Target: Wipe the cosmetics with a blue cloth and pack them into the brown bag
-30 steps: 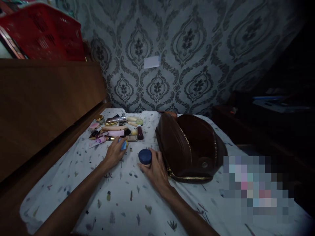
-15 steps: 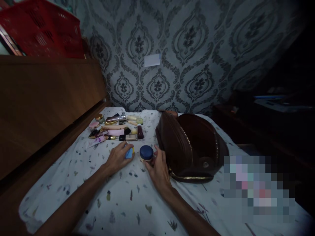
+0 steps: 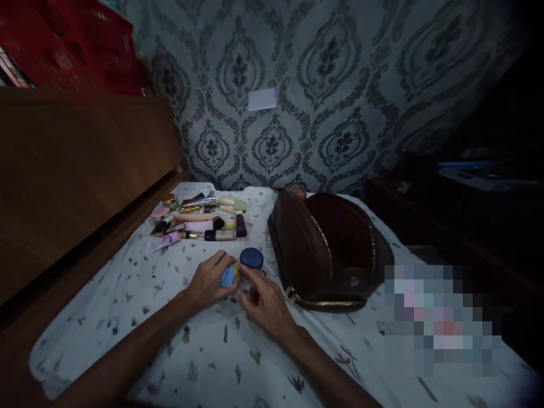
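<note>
My left hand (image 3: 212,279) is closed around a small blue-and-yellow item (image 3: 229,276), whose kind I cannot make out. Just to its right, my right hand (image 3: 264,297) has thumb and forefinger apart, the fingertips close to the item's yellow edge; whether they touch it is unclear. Behind the right fingers stands a round jar with a dark blue lid (image 3: 251,258), its lower part hidden. A brown bag (image 3: 304,255) lies to the right with its zipped top gaping.
Makeup items lie in a group at the back left, among them a foundation bottle (image 3: 220,234), a dark red tube (image 3: 241,224) and a pink tube (image 3: 165,242). A wooden cabinet (image 3: 85,153) borders the left side. The patterned sheet (image 3: 199,345) covers the surface. A blurred patch hides the right.
My right hand has let go of the dark-blue-lidded jar and moved left toward the item. My left hand has brought the blue-and-yellow item slightly right and nearer.
</note>
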